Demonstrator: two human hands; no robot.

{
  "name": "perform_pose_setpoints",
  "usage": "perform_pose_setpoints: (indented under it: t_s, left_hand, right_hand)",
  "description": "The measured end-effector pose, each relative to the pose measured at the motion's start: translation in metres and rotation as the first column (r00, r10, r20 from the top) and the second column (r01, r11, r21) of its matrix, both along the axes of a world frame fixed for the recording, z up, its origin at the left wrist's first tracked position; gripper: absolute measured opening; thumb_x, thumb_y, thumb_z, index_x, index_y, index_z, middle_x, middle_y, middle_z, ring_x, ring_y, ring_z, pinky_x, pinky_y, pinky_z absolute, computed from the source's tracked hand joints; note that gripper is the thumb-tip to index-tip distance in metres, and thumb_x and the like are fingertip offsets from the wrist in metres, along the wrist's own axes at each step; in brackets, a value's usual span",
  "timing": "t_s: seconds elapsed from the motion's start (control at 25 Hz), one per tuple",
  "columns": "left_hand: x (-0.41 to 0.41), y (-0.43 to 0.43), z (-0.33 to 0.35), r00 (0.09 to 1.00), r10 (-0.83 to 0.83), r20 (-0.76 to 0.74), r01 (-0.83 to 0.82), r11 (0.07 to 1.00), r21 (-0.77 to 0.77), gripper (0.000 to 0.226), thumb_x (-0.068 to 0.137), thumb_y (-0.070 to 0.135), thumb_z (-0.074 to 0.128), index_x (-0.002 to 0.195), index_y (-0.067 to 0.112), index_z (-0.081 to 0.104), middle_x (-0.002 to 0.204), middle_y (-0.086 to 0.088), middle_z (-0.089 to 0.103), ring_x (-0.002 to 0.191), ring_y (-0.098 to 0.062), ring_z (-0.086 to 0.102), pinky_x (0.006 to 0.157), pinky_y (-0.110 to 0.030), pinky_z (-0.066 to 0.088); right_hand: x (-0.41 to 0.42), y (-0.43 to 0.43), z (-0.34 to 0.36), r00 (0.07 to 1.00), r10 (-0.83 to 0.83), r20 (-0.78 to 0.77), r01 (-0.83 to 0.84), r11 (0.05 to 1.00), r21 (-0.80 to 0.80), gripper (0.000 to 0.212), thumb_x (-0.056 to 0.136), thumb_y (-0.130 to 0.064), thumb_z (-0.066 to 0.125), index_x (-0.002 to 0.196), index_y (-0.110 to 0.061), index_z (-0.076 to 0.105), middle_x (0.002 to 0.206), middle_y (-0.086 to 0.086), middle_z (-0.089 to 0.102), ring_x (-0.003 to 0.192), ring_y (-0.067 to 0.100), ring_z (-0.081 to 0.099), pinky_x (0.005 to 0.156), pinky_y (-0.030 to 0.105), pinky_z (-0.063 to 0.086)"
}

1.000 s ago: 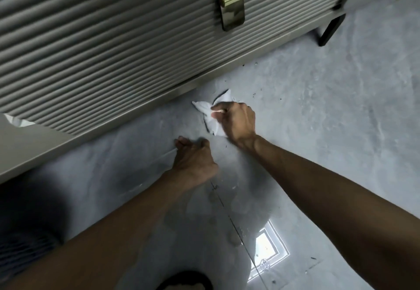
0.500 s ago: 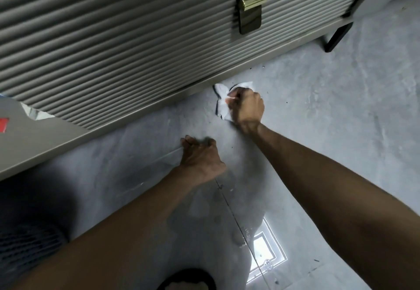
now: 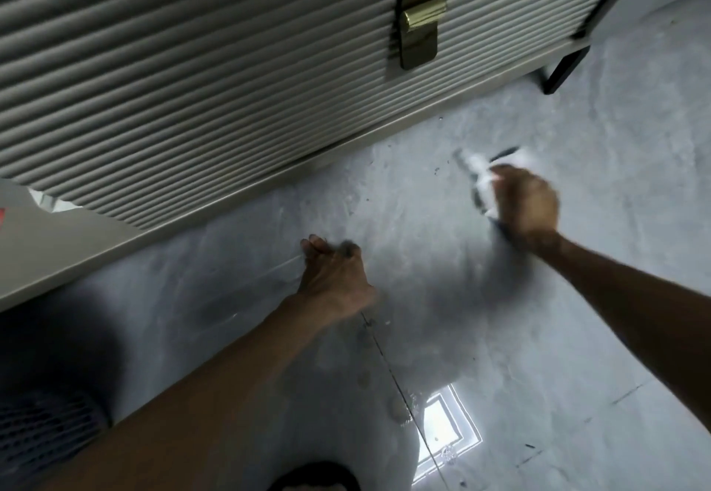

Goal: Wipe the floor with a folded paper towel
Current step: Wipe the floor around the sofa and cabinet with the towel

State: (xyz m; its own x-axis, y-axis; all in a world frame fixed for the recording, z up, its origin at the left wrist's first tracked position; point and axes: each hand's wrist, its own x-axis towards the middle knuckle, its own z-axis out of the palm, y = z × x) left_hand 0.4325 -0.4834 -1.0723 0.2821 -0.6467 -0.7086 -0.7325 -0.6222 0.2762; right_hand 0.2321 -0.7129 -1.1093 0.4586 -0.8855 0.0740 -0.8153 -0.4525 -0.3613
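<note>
My right hand (image 3: 525, 207) grips a white paper towel (image 3: 481, 173) and presses it on the grey floor (image 3: 615, 259); both are blurred by motion. Only the towel's left and upper edges show past my fingers. My left hand (image 3: 332, 271) rests on the floor to the left, fingers curled under, holding nothing, with its fingertips hidden. Small dark specks lie on the floor near the towel.
A ribbed grey cabinet (image 3: 192, 86) with a brass clasp (image 3: 421, 27) runs along the far side, its base close to both hands. Its black leg (image 3: 563, 71) stands at the upper right. A tile joint and a bright window reflection (image 3: 442, 433) lie in front.
My right hand has swept the towel to the right, away from the cabinet base. My left hand has stayed planted on the floor.
</note>
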Motion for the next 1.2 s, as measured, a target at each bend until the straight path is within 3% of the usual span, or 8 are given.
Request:
perform_pose_setpoints:
  t_s: [0.2, 0.32, 0.48, 0.64, 0.72, 0.84, 1.04, 1.2]
  left_hand:
    - [0.001, -0.002, 0.001, 1.000, -0.025, 0.001, 0.025, 1.000, -0.004, 0.084, 0.075, 0.022, 0.048, 0.148, 0.002, 0.011, 0.148, -0.044, 0.004, 0.138, -0.058, -0.009, 0.118, -0.057, 0.006]
    - [0.003, -0.005, -0.001, 1.000, -0.009, 0.012, 0.010, 1.000, -0.011, 0.080, 0.073, 0.023, 0.049, 0.144, 0.002, 0.019, 0.147, -0.043, 0.015, 0.138, -0.058, -0.002, 0.117, -0.056, 0.004]
    - [0.000, -0.005, 0.001, 0.998, -0.038, 0.047, 0.040, 0.998, -0.037, 0.067, 0.073, 0.024, 0.049, 0.133, -0.001, 0.033, 0.142, -0.042, 0.027, 0.136, -0.060, 0.008, 0.115, -0.059, 0.005]
    - [0.003, -0.002, 0.006, 1.000, -0.030, 0.008, 0.030, 0.999, -0.020, 0.069, 0.080, 0.018, 0.048, 0.140, -0.004, 0.023, 0.148, -0.038, 0.015, 0.140, -0.056, -0.002, 0.118, -0.054, 0.004]
    - [0.004, -0.001, 0.007, 1.000, -0.012, -0.006, 0.012, 1.000, -0.013, 0.073, 0.082, 0.017, 0.045, 0.146, 0.001, 0.015, 0.151, -0.031, 0.014, 0.141, -0.053, -0.002, 0.117, -0.051, 0.008]
    - [0.005, -0.001, 0.006, 1.000, -0.014, 0.013, 0.014, 1.000, -0.020, 0.074, 0.082, 0.018, 0.044, 0.147, 0.001, 0.013, 0.152, -0.033, 0.013, 0.140, -0.054, 0.002, 0.117, -0.051, 0.011]
    - [0.001, 0.000, 0.002, 0.998, 0.001, 0.057, -0.001, 1.000, -0.001, 0.076, 0.085, 0.020, 0.043, 0.148, -0.002, 0.007, 0.150, -0.039, 0.011, 0.141, -0.053, 0.002, 0.118, -0.049, 0.010]
    - [-0.002, 0.000, 0.007, 0.999, 0.011, 0.049, -0.011, 1.000, -0.001, 0.072, 0.088, 0.016, 0.041, 0.148, -0.003, 0.006, 0.153, -0.034, 0.008, 0.141, -0.052, -0.001, 0.119, -0.047, 0.010]
  right_hand:
    - [0.046, -0.024, -0.010, 0.861, -0.509, -0.016, 0.509, 0.859, 0.045, 0.024, 0.095, -0.029, 0.043, 0.112, -0.018, 0.055, 0.105, 0.017, 0.066, 0.093, 0.040, 0.064, 0.080, 0.043, 0.047]
    - [0.078, 0.049, -0.012, 0.997, 0.056, 0.055, -0.054, 0.998, -0.044, 0.030, 0.096, -0.024, 0.044, 0.119, -0.019, 0.062, 0.094, 0.014, 0.071, 0.076, 0.036, 0.068, 0.066, 0.038, 0.051]
    - [0.047, 0.084, -0.006, 0.595, 0.801, -0.057, -0.803, 0.596, -0.015, 0.032, 0.099, -0.034, 0.045, 0.126, -0.032, 0.063, 0.090, -0.004, 0.063, 0.073, 0.019, 0.064, 0.062, 0.029, 0.050]
    - [0.051, 0.002, -0.005, 0.993, 0.093, -0.078, -0.093, 0.996, -0.002, 0.036, 0.100, -0.042, 0.041, 0.128, -0.028, 0.059, 0.100, 0.011, 0.063, 0.092, 0.035, 0.063, 0.072, 0.036, 0.043]
    - [0.062, 0.018, -0.004, 0.983, -0.180, -0.048, 0.180, 0.984, 0.008, 0.033, 0.101, -0.033, 0.042, 0.121, -0.013, 0.058, 0.102, 0.021, 0.064, 0.091, 0.042, 0.063, 0.073, 0.043, 0.045]
    - [0.057, 0.121, -0.013, 0.955, 0.295, -0.028, -0.292, 0.953, 0.082, 0.035, 0.093, -0.013, 0.050, 0.128, -0.016, 0.057, 0.102, 0.013, 0.065, 0.086, 0.034, 0.064, 0.069, 0.038, 0.047]
    - [-0.032, 0.140, -0.019, 0.467, 0.869, -0.165, -0.884, 0.459, -0.086, 0.048, 0.093, -0.019, 0.057, 0.138, -0.031, 0.050, 0.087, -0.005, 0.057, 0.070, 0.015, 0.054, 0.062, 0.034, 0.043]
    - [-0.084, 0.034, 0.004, 0.978, 0.089, -0.190, -0.100, 0.994, -0.049, 0.045, 0.097, -0.048, 0.037, 0.140, -0.035, 0.043, 0.111, 0.008, 0.064, 0.089, 0.034, 0.065, 0.074, 0.037, 0.048]
